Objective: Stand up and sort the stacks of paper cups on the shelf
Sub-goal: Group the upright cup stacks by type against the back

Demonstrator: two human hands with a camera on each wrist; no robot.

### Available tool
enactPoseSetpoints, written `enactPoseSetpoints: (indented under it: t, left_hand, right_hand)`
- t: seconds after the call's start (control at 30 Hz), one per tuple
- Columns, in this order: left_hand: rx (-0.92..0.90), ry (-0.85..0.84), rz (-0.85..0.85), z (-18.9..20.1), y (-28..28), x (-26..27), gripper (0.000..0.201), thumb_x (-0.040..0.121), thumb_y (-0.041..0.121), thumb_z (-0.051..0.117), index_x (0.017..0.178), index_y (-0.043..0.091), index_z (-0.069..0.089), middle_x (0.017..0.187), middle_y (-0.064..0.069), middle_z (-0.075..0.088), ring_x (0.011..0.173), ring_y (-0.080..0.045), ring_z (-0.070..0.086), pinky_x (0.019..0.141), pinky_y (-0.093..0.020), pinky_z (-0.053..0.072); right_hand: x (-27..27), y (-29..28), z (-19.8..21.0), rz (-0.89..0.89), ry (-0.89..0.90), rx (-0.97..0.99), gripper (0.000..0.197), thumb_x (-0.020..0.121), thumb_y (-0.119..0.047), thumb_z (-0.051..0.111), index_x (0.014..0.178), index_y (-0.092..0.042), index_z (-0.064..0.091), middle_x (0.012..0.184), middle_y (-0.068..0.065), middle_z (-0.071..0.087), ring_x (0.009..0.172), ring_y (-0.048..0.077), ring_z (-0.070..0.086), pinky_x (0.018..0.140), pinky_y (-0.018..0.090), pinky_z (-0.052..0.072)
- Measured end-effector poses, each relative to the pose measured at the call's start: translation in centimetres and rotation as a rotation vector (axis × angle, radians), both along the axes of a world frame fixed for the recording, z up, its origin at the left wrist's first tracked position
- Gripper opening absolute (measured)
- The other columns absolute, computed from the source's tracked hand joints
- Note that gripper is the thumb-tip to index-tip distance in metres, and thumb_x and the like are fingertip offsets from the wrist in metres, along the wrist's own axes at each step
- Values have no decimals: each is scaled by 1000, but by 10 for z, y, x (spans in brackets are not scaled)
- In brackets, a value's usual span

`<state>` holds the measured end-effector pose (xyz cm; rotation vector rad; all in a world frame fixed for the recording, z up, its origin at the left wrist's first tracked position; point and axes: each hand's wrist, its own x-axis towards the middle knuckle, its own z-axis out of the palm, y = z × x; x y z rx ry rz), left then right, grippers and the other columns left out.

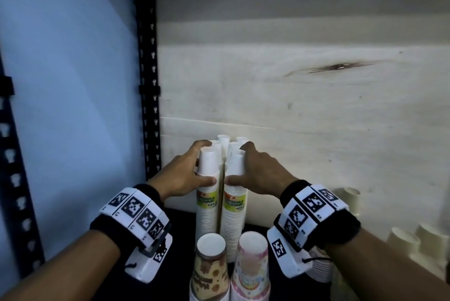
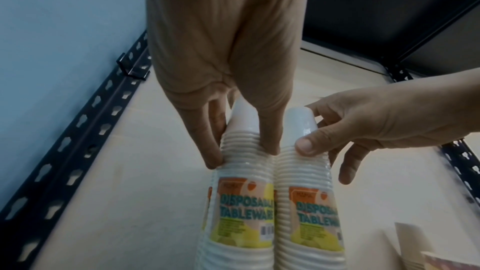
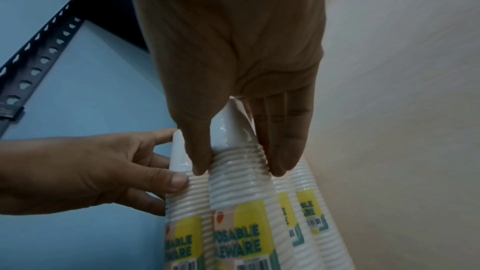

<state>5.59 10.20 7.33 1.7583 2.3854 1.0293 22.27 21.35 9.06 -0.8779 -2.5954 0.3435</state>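
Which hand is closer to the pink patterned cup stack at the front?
Right. The right hand grips a white stack directly behind the pink stack; the left hand grips the neighbouring white stack, behind the brown stack, further left.

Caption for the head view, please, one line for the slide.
Left hand and right hand each grip an upright white cup stack side by side on the shelf.

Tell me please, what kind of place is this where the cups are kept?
Probably a storeroom or stock shelf. A black slotted metal upright frames a plain wooden back panel, and many wrapped stacks of white cups labelled "Disposable Tableware" stand together, with printed cup stacks in front.
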Motion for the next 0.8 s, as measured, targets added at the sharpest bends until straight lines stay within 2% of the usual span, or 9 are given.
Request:
enactPoseSetpoints:
  t: [0.13,0.2,0.33,0.47,0.6,0.7,0.8]
  left_hand:
    - [25,-36,9,-3,2,-2,88,77,35,78,143,46,20,106,4,55,82,-11,61,75,-24,48]
    - [26,-30,-7,-4,1,-3,85,78,38,77,141,51,21,106,5,56,83,-10,62,75,-22,48]
    - [35,-57,-21,-6,-1,-6,70,82,44,70,136,55,27,114,6,58,88,-8,67,78,-24,53]
    - [70,-95,-30,-7,0,-11,65,84,39,70,136,52,33,118,3,60,85,-10,69,82,-32,57]
    - [80,-103,-38,-10,2,-10,66,85,37,69,138,49,33,119,2,60,83,-9,69,79,-28,57]
    - [98,-140,-53,-15,3,-13,67,85,36,70,140,51,34,120,3,60,84,-9,69,76,-29,58]
    - [102,-147,-57,-16,2,-14,69,85,36,70,140,52,32,120,4,60,83,-8,69,71,-24,56]
  right_hand:
    - [-5,0,-6,-25,3,27,91,76,-58,72,143,-16,26,125,9,60,107,30,61,86,41,51]
    - [-5,-1,-8,-11,35,24,87,77,-57,71,140,-17,26,122,9,61,104,30,61,83,40,51]
    - [2,-2,-8,57,171,-6,71,81,-51,68,133,-25,27,114,8,59,99,28,60,84,42,50]
    - [6,-2,-4,110,129,37,51,87,-38,65,127,-27,35,113,5,62,93,26,60,85,41,49]
    - [4,-4,-5,132,125,75,44,90,-35,63,125,-26,38,115,4,65,90,28,62,82,39,49]
    - [4,-3,-9,119,129,83,43,91,-37,61,127,-27,39,115,3,65,92,27,62,77,36,46]
    - [6,0,-13,83,149,98,44,92,-39,60,128,-26,39,115,4,65,97,28,61,74,34,42]
